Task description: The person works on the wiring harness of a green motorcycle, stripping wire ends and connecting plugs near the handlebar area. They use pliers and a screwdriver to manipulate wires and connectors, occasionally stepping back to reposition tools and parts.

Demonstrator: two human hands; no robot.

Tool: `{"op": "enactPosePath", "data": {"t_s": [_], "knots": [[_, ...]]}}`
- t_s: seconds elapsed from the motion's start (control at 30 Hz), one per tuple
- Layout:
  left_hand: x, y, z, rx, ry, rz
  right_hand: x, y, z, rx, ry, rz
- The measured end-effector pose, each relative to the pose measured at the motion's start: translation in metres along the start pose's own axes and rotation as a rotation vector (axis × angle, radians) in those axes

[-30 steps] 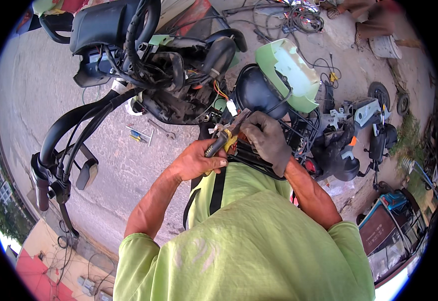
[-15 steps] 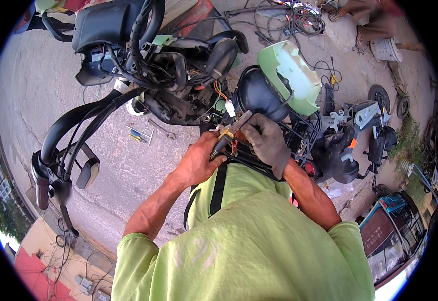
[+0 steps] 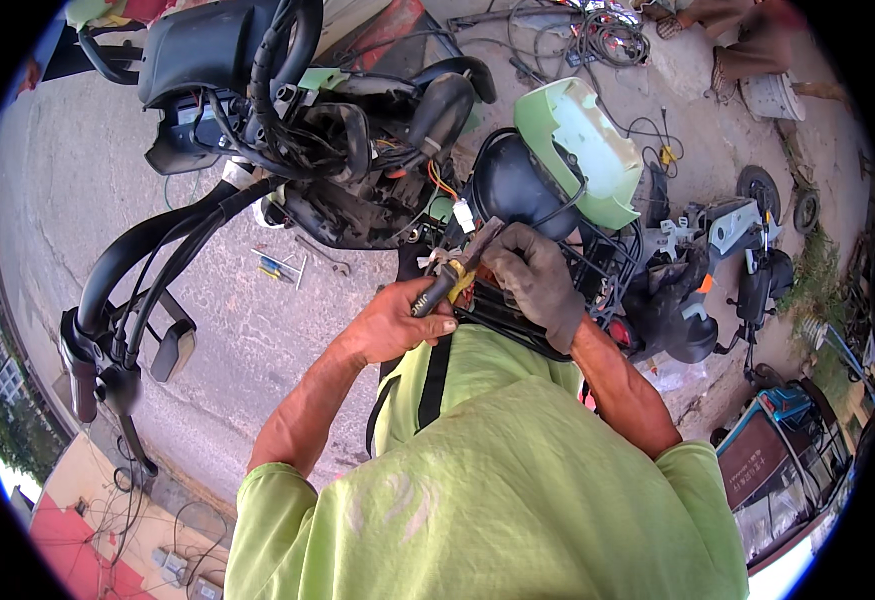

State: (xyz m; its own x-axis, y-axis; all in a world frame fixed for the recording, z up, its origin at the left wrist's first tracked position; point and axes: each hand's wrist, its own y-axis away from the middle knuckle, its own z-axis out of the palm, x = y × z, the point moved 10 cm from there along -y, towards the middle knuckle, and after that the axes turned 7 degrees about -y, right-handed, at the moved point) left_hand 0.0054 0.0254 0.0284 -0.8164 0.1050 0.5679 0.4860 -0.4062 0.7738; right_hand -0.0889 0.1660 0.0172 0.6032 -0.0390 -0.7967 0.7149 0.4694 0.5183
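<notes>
My bare left hand (image 3: 389,322) is closed round the dark handle of pliers (image 3: 435,292) with black and yellow grips. Their greyish metal end points up and right, close to the fingertips of my right hand (image 3: 537,280). That hand wears a dark grey glove, its thumb and fingers pinched together; what lies between them is hidden. Both hands are over the opened frame of a scooter, above black cables. A white connector (image 3: 463,216) on orange and yellow wires (image 3: 441,180) hangs just beyond the tool's tip.
A black rounded part (image 3: 517,185) and a pale green panel (image 3: 597,150) sit beyond my right hand. Handlebars (image 3: 107,300) reach out at left. Screwdrivers (image 3: 275,268) and a wrench (image 3: 322,255) lie on the ground. Another scooter (image 3: 727,240) stands at right; a person's feet (image 3: 722,75) show far right.
My left hand and the pliers have shifted slightly left and down, and the handle has turned to show more of its side. My right hand stays nearly in place.
</notes>
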Motion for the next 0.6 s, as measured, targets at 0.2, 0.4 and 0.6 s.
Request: {"op": "enactPosePath", "data": {"t_s": [0.2,0.4,0.6], "knots": [[0.015,0.002,0.004,-0.118,0.229,0.075,0.000,0.001,0.000,-0.027,-0.056,-0.005],[0.004,0.002,-0.004,0.034,-0.056,0.020,-0.011,0.001,0.002,-0.010,0.120,-0.039],[0.043,0.015,-0.010,0.390,-0.714,0.365,-0.013,-0.003,-0.001,0.029,0.347,-0.019]]}}
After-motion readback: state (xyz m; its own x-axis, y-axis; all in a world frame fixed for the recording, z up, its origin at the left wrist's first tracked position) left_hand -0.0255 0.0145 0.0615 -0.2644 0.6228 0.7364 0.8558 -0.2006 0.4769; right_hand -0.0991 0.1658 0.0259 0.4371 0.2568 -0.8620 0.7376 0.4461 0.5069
